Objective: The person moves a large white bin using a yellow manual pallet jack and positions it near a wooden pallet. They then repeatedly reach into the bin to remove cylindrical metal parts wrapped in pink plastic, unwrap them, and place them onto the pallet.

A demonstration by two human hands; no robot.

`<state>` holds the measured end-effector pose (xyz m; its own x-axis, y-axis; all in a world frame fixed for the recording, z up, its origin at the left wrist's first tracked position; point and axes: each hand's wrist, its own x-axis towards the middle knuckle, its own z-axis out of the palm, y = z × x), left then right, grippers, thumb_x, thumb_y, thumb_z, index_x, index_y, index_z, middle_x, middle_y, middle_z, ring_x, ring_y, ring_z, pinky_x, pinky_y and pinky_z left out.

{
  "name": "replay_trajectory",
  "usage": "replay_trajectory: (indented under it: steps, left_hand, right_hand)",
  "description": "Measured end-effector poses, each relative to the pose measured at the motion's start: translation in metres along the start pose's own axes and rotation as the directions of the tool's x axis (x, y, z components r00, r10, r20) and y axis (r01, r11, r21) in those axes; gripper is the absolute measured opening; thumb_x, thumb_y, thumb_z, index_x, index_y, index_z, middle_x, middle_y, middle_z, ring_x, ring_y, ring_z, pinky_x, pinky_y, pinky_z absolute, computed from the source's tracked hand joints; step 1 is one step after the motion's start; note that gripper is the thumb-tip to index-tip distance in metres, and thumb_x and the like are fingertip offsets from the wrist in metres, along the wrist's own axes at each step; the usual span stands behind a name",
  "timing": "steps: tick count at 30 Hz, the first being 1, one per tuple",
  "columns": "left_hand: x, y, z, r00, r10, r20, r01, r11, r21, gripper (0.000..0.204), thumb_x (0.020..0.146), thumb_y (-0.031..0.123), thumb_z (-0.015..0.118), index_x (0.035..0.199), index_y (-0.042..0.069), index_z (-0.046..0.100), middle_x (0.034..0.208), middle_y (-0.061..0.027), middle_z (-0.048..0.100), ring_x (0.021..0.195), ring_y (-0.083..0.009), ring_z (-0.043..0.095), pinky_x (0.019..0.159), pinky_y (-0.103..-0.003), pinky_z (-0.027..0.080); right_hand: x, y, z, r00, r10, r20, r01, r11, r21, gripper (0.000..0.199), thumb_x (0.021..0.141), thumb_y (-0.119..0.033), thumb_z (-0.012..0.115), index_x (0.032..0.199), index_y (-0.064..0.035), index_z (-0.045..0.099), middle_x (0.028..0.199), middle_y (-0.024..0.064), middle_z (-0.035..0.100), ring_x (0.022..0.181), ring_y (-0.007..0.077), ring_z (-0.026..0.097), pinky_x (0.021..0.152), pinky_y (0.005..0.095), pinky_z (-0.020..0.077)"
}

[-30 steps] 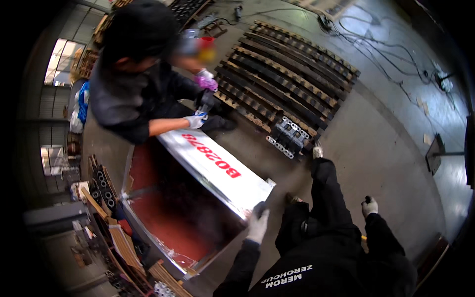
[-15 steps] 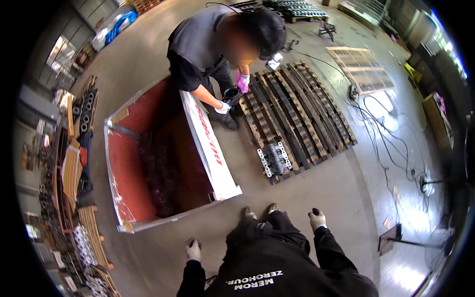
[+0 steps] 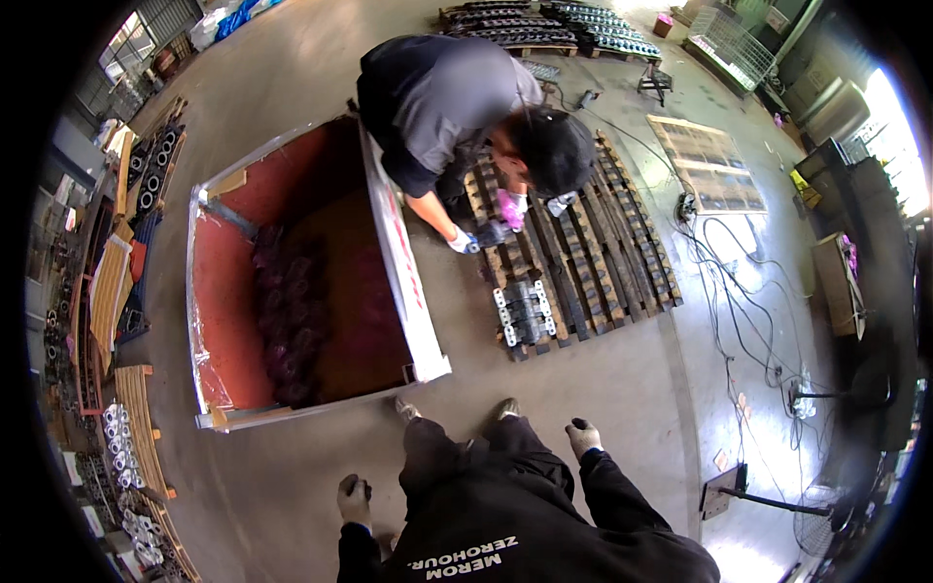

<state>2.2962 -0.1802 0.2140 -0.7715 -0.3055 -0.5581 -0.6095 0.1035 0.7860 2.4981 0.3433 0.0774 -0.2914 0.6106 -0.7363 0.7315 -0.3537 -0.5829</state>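
Note:
I stand on the concrete floor with both arms hanging at my sides. My left hand (image 3: 353, 499) and my right hand (image 3: 583, 436) wear grey gloves, are loosely curled and hold nothing. In front of my shoes stands a large red metal bin (image 3: 228, 321) with a white rim, and dark parts (image 3: 287, 321) lie inside it. To its right lies a wooden pallet (image 3: 593, 257) bearing a grey metal block (image 3: 525, 313). A co-worker (image 3: 457, 97) bends over the pallet, gloved hands on a dark part (image 3: 489, 235).
Stacks of metal parts and wooden boards (image 3: 126, 428) line the left side. Black cables (image 3: 739, 291) snake across the floor on the right, near a flat pallet board (image 3: 705, 165) and a fan stand (image 3: 724, 491). More loaded pallets (image 3: 544, 24) stand at the back.
My left hand has left the bin's white rim and both hands now hang by my sides. I stand farther back from the bin. The co-worker has turned from the bin to the pallet.

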Motion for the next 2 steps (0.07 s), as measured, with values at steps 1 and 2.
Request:
replay_trajectory:
  steps: [1,2]
  left_hand:
    - [0.006,0.013,0.005,1.000,0.008,-0.002,-0.008,1.000,0.010,0.023,0.094,-0.001,0.063,0.116,0.000,0.059,0.090,-0.0088,0.064,0.071,-0.0167,0.061,0.062,-0.030,0.051]
    - [0.012,0.015,-0.009,1.000,0.002,-0.011,-0.002,1.000,0.015,0.023,0.094,-0.001,0.063,0.116,0.000,0.059,0.090,-0.0088,0.064,0.071,-0.0167,0.061,0.062,-0.030,0.051]
  right_hand:
    - [-0.003,0.002,0.009,1.000,0.006,0.004,-0.006,1.000,0.024,0.048,0.090,-0.018,0.071,0.131,0.0053,0.062,0.125,0.0185,0.069,0.118,0.0270,0.065,0.104,0.0348,0.0486]
    - [-0.008,0.006,0.023,1.000,0.013,0.011,-0.013,1.000,0.018,0.048,0.090,-0.018,0.071,0.131,0.0053,0.062,0.125,0.0185,0.069,0.118,0.0270,0.065,0.104,0.0348,0.0486]
